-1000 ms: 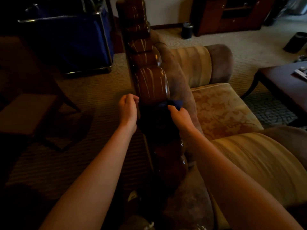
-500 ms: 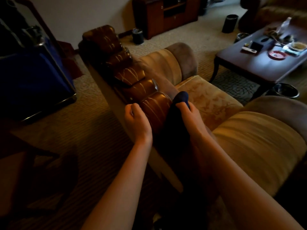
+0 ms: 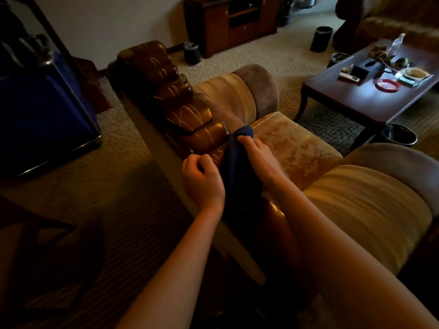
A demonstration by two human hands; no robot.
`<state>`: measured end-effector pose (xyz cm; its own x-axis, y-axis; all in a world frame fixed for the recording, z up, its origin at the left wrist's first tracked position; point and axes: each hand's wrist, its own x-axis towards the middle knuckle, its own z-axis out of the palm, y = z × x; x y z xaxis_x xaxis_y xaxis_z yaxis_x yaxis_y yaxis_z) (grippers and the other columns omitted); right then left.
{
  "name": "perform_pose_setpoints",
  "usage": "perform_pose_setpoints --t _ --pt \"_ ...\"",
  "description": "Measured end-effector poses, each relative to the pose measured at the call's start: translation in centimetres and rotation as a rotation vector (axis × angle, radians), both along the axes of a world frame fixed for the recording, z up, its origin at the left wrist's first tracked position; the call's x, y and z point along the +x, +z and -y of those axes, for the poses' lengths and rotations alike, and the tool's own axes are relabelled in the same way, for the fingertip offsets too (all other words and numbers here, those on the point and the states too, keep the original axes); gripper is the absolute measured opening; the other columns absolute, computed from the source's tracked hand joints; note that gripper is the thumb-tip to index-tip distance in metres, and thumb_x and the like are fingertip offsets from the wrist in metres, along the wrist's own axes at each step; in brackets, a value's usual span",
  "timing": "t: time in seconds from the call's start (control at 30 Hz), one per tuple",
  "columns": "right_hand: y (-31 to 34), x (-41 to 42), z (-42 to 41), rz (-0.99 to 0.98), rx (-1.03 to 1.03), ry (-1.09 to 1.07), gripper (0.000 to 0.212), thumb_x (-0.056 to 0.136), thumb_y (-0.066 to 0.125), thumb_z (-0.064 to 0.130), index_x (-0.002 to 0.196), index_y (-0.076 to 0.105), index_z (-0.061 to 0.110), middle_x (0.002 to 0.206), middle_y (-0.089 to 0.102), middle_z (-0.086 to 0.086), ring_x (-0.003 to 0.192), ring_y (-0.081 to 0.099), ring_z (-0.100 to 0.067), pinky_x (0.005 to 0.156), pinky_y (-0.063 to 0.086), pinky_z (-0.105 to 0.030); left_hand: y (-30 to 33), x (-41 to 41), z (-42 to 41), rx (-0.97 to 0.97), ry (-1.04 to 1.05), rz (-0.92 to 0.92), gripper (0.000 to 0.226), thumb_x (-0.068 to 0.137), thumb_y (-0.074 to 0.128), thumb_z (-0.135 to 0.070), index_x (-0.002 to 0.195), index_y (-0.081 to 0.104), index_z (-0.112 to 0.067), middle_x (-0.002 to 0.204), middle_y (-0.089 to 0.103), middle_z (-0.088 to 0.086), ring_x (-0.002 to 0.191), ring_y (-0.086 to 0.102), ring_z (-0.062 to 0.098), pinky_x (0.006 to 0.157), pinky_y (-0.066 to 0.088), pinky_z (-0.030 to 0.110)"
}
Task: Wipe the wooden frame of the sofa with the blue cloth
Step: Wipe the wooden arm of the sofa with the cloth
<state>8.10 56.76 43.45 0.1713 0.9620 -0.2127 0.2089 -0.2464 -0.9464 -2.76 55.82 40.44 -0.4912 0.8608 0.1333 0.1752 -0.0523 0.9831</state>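
- I can read no writing or brand anywhere; the small things on the bench [image 3: 370,100] to my right are too dim and small to make out any label.
- My right hand [image 3: 259,160] grips the blue cloth [image 3: 240,176], fingers curled over its bunched top end, which sits against the inner edge of the wooden frame [image 3: 190,115] where the wood meets the cushion [image 3: 294,148].
- The blue cloth drapes over the top of the wooden frame between my two hands and hangs down towards me.
- My left hand [image 3: 202,176] is curled on the outer side of the wooden frame, close beside the cloth; in this light I cannot tell whether its fingers hold the cloth's edge or just rest there.
- My hands are near each other, one on either side of the rail, with the cloth between them.
- Compared with half a second ago, my hands keep the same grip and the same spot on the carved rail; the view has swung slightly right, so more of the bench and the black bin [image 3: 400,135] beside it shows.
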Motion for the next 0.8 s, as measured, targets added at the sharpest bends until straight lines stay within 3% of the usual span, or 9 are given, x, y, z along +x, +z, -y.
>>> perform_pose_setpoints --t 0.07,0.13,0.23,0.37,0.5,0.6,0.7,0.8 --pt "-0.8 0.6 0.4 -0.12 -0.06 -0.053 0.037 0.097 0.04 0.042 0.12 0.056 0.018 0.112 0.062 -0.004 0.097 0.06 -0.016 0.085 0.045 -0.028 -0.2 0.2 0.0 -0.007 0.025 0.005 0.024 0.081 0.04 -0.027 0.057 0.037 -0.025 0.072 0.048 0.008 0.06 0.041 0.018 0.056 0.034 0.032" --pt "-1.2 1.3 1.2 -0.086 -0.071 -0.05 0.038 0.101 0.033 0.035 0.128 0.051 0.015 0.112 0.057 -0.004 0.1 0.054 -0.015 0.089 0.039 -0.026 -0.3 0.4 -0.1 -0.012 0.05 0.004 0.024 0.081 0.039 -0.027 0.057 0.038 -0.025 0.074 0.049 0.009 0.058 0.04 0.016 0.055 0.033 0.028" --pt "-2.1 1.5 2.3 -0.072 -0.028 -0.033 0.031 0.101 0.031 0.031 0.118 0.054 0.017 0.103 0.062 0.003 0.088 0.057 -0.004 0.078 0.043 -0.012 -0.5 0.6 -0.4 0.035 0.091 -0.033 0.025 0.081 0.039 -0.025 0.056 0.035 -0.025 0.071 0.047 0.008 0.055 0.037 0.011 0.052 0.029 0.021" --pt "-1.8 0.1 1.5 -0.053 0.085 -0.03 0.023 0.094 0.044 0.035 0.105 0.059 0.021 0.097 0.066 0.0 0.088 0.063 -0.013 0.083 0.05 -0.033 -1.0 0.6 -0.7 0.094 0.118 -0.054 0.025 0.079 0.039 -0.029 0.055 0.032 -0.027 0.066 0.044 0.005 0.055 0.036 0.011 0.054 0.026 0.023" --pt "-0.3 -0.5 -1.5 0.175 0.125 0.063 0.027 0.093 0.044 0.04 0.099 0.057 0.017 0.09 0.063 0.0 0.084 0.059 -0.016 0.075 0.047 -0.032 -1.3 0.4 -1.1 0.136 0.157 -0.071 0.02 0.073 0.036 -0.036 0.055 0.03 -0.029 0.061 0.041 0.002 0.06 0.044 0.03 0.058 0.032 0.038" --pt "-0.8 0.4 -2.2 0.112 0.112 0.107 0.024 0.096 0.041 0.035 0.102 0.057 0.018 0.092 0.063 -0.001 0.086 0.059 -0.014 0.078 0.046 -0.029 -1.4 0.5 -1.2 0.116 0.177 -0.062 0.021 0.075 0.037 -0.034 0.055 0.032 -0.029 0.062 0.045 0.013 0.061 0.045 0.031 0.058 0.034 0.042" --pt "-2.1 1.4 -1.0 -0.032 0.09 0.074 0.024 0.1 0.034 0.03 0.096 0.057 0.024 0.087 0.06 0.007 0.082 0.056 -0.004 0.075 0.041 -0.019 -1.5 0.7 -1.0 0.092 0.16 -0.048 0.026 0.081 0.04 -0.024 0.056 0.034 -0.028 0.065 0.043 -0.002 0.062 0.041 0.019 0.059 0.031 0.032" --pt "-3.5 2.2 1.7 -0.051 0.058 -0.008 0.035 0.102 0.027 0.028 0.082 0.057 0.03 0.084 0.06 0.008 0.08 0.055 -0.004 0.072 0.04 -0.022 -1.3 0.7 -0.7 0.087 0.149 -0.047 0.026 0.082 0.04 -0.022 0.057 0.035 -0.027 0.067 0.043 -0.002 0.062 0.04 0.017 0.059 0.03 0.027"
